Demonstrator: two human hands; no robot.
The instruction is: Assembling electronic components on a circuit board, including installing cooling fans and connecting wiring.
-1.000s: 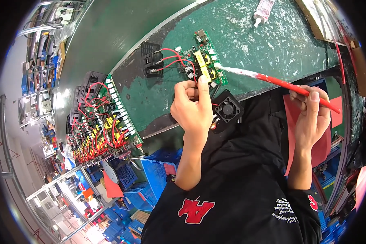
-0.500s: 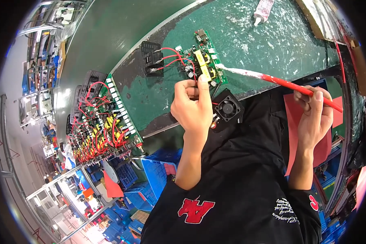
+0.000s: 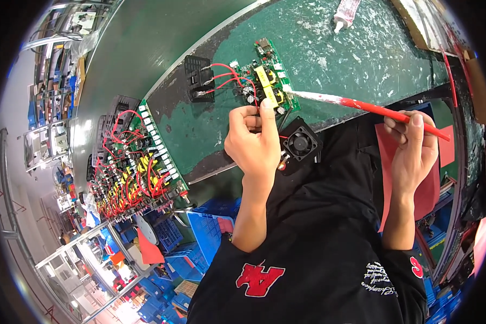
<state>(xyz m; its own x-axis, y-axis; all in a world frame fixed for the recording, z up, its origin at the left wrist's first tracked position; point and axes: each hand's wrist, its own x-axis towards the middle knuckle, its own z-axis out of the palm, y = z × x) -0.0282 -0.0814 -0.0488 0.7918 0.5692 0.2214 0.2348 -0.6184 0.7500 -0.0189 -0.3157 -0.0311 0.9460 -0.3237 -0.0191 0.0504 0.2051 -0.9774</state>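
Note:
A green circuit board [image 3: 286,74] with yellow transformers lies on the worn green tabletop. My left hand [image 3: 255,137] is closed on the near end of this board, thumb and forefinger pinched beside a yellow transformer. In my right hand [image 3: 416,143] is a long red stick [image 3: 372,106] whose front part is coated white. The white tip touches the board's right side, near the white connectors. Red wires run from the board to a black socket panel [image 3: 198,79] at its left. Just right of my left hand, a black fan [image 3: 301,143] sits at the table's near edge, wired to the board.
Several similar boards [image 3: 132,167] with red wires stand in a row at the left. A white-and-pink tube [image 3: 346,15] lies at the far side of the white-spotted tabletop [image 3: 356,65]. Blue crates [image 3: 213,229] are below the table. A cardboard box [image 3: 478,89] stands at the right.
The board, with my left hand on it, has shifted slightly left. The red stick and my right hand have moved a little left too, the tip staying at the board's right side.

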